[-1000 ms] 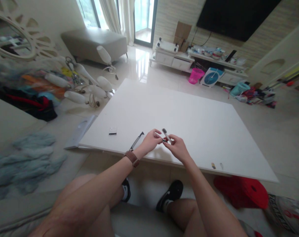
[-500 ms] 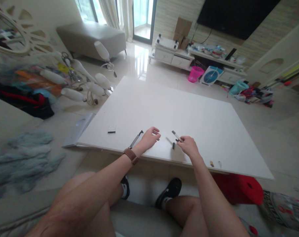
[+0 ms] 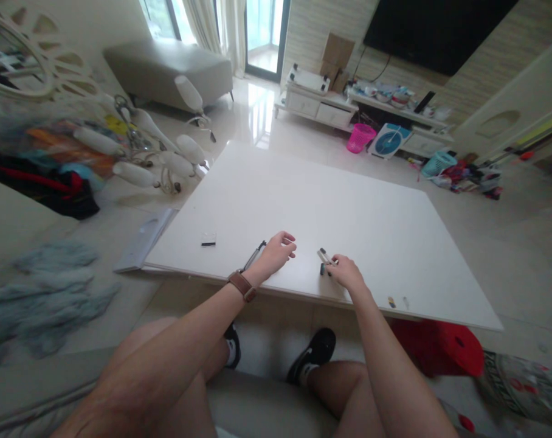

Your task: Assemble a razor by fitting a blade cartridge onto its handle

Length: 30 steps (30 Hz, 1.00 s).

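Observation:
My right hand (image 3: 346, 271) pinches a slim, pale stick-shaped tool (image 3: 323, 255) with a dark grey end, low over the white tabletop (image 3: 321, 201). Its exact kind is too small to make out. Close by the fingertips is a short dark green piece (image 3: 322, 269). My left hand (image 3: 278, 250) is empty, its fingers loosely bent and apart, above the board. Partly covered by that wrist, a thin grey tool with a black tip (image 3: 255, 255) lies on the surface. Further left is a small clear case with a dark strip (image 3: 208, 241).
Near the front right edge lie a small yellow and dark item (image 3: 391, 302) and a little clear piece (image 3: 406, 302). A red roll (image 3: 458, 347) is below that edge. A lamp with several white shades (image 3: 175, 164) stands beyond the left edge; a pink basket (image 3: 360, 139) stands behind.
My right hand has come down slightly with the pale tool, whose shadow no longer shows apart from it. My left hand stays nearly where it was.

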Each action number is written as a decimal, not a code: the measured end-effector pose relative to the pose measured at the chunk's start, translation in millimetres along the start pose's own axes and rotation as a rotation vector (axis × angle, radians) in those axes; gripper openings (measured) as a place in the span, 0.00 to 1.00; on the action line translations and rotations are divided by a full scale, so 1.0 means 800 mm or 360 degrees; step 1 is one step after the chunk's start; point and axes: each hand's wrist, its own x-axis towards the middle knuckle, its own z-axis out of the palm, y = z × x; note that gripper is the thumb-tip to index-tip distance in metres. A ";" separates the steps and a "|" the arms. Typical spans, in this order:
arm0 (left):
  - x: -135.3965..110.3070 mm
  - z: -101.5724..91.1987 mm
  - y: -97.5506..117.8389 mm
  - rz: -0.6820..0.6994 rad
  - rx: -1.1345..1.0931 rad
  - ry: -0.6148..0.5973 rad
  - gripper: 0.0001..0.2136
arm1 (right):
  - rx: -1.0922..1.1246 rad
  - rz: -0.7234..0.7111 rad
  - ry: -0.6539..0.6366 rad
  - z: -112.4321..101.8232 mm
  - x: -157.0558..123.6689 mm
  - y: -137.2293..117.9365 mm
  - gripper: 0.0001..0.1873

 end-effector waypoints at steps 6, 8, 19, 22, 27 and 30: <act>0.003 -0.001 -0.001 0.0005 0.0013 0.0020 0.08 | -0.0107 0.0036 -0.0062 -0.003 -0.007 -0.013 0.17; 0.003 0.000 0.001 0.0006 0.0010 0.0027 0.08 | -0.0151 0.0031 -0.0074 0.000 -0.008 -0.016 0.17; 0.002 -0.001 0.000 0.0000 0.0035 0.0017 0.07 | -0.0245 0.0061 -0.0117 -0.002 -0.002 -0.001 0.14; 0.003 -0.002 -0.001 0.0000 0.0054 0.0009 0.08 | -0.0254 0.0156 -0.0139 -0.013 0.000 0.015 0.16; 0.003 -0.003 -0.001 0.0001 0.0042 0.0020 0.09 | -0.0175 0.0253 -0.0056 -0.036 0.003 0.041 0.17; 0.003 -0.003 -0.001 0.0013 0.0040 0.0014 0.09 | 0.0021 0.0220 -0.0013 -0.040 0.008 0.042 0.11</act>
